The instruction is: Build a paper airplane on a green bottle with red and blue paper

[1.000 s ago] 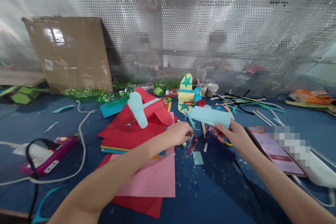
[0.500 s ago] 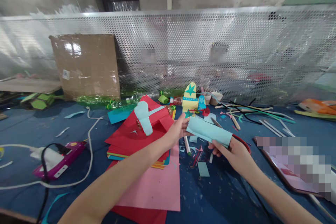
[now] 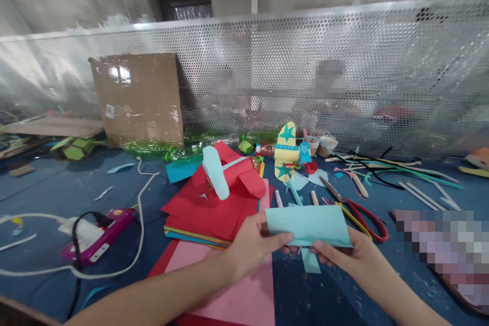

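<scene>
A folded light-blue paper (image 3: pixel 307 225) is stretched level between my two hands, above the blue tabletop. My left hand (image 3: pixel 260 239) pinches its left end, thumb in front. At the lower right, my right hand (image 3: pixel 344 250) grips the other end with its thumb along the bottom edge. Just behind the paper lie scissors (image 3: pixel 353 210) with red handles. To the left, a red paper airplane model (image 3: pixel 239 175) with a light-blue propeller piece rests on a stack of red paper (image 3: pixel 191 206). Pink paper (image 3: pixel 244 285) extends under my left forearm.
A yellow airplane model (image 3: pixel 286 154) with green stars stands at the back. Thin sticks (image 3: pixel 397 168) lie at the right, near a phone-like device (image 3: pixel 410 234). A purple power strip (image 3: pixel 101 239) with cables sits at the left. Cardboard (image 3: pixel 141 102) leans on a perforated metal screen (image 3: pixel 275 51).
The light-blue paper has come lower and nearer, turning from tilted to level. My left hand now pinches its end with the thumb in front. The red-handled scissors show more fully.
</scene>
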The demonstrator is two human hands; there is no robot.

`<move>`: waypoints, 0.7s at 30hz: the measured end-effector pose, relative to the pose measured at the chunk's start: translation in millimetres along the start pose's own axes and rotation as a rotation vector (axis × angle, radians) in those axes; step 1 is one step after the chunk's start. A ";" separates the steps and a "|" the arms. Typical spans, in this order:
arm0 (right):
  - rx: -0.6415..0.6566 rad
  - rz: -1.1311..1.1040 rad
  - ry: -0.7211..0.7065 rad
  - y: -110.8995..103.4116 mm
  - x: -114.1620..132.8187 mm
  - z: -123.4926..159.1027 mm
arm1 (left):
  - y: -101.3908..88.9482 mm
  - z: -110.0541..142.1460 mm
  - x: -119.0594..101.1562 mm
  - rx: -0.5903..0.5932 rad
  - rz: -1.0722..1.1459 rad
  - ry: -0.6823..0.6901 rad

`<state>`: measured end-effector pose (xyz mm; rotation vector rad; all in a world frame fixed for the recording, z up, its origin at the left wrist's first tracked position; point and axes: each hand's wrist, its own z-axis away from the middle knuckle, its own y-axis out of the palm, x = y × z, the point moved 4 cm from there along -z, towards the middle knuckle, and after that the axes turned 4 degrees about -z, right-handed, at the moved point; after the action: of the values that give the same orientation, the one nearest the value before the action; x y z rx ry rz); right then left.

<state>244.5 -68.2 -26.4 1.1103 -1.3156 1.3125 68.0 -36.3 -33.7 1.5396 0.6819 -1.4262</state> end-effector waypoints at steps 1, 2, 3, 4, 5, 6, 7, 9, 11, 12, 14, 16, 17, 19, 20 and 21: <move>-0.026 -0.009 0.006 2.1 1.0 3.1 | 1.2 2.5 0.3 -0.007 0.021 0.000; -0.048 -0.018 0.014 4.1 2.0 5.9 | 2.3 4.2 0.9 -0.008 0.046 -0.002; -0.063 -0.025 0.022 6.0 3.0 8.4 | 3.5 5.2 1.4 0.002 0.076 0.002; -0.077 -0.028 0.027 7.3 3.9 10.5 | 5.1 5.6 2.7 0.033 0.090 -0.007; -0.091 -0.023 0.026 8.1 4.6 12.1 | 6.0 5.6 4.5 0.055 0.099 -0.022; -0.102 -0.004 0.017 8.3 5.2 13.3 | 6.6 5.4 6.6 0.075 0.100 -0.044; -0.111 0.028 0.001 7.9 5.5 13.9 | 6.8 5.2 9.0 0.088 0.094 -0.070; -0.125 0.115 -0.039 5.5 5.3 14.0 | 5.6 5.1 13.2 0.086 0.071 -0.120; -0.138 0.210 -0.083 1.2 4.4 13.1 | 5.4 6.2 15.4 0.100 0.033 -0.144; -0.135 0.254 -0.110 -0.9 3.9 12.4 | 5.6 7.1 15.6 0.111 0.018 -0.144; -0.105 0.330 -0.163 -3.4 2.7 11.3 | 7.0 9.4 14.7 0.137 -0.004 -0.125; -0.078 0.335 -0.190 -3.7 0.8 10.9 | 8.4 11.8 13.0 0.140 -0.016 -0.105; -0.075 0.292 -0.179 -3.0 -0.6 11.0 | 8.7 13.0 12.1 0.127 -0.022 -0.097; -0.057 0.134 -0.122 1.3 -3.8 11.9 | 8.8 15.3 10.6 0.087 -0.038 -0.080; -0.031 0.049 -0.090 5.3 -4.8 12.9 | 8.9 16.4 10.4 0.071 -0.044 -0.074; -0.005 -0.016 -0.060 9.8 -5.3 14.3 | 9.2 17.4 10.6 0.065 -0.047 -0.069</move>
<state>235.4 -82.4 -32.8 1.1629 -1.3503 1.2722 69.7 -57.5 -40.5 1.5251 0.6400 -1.5431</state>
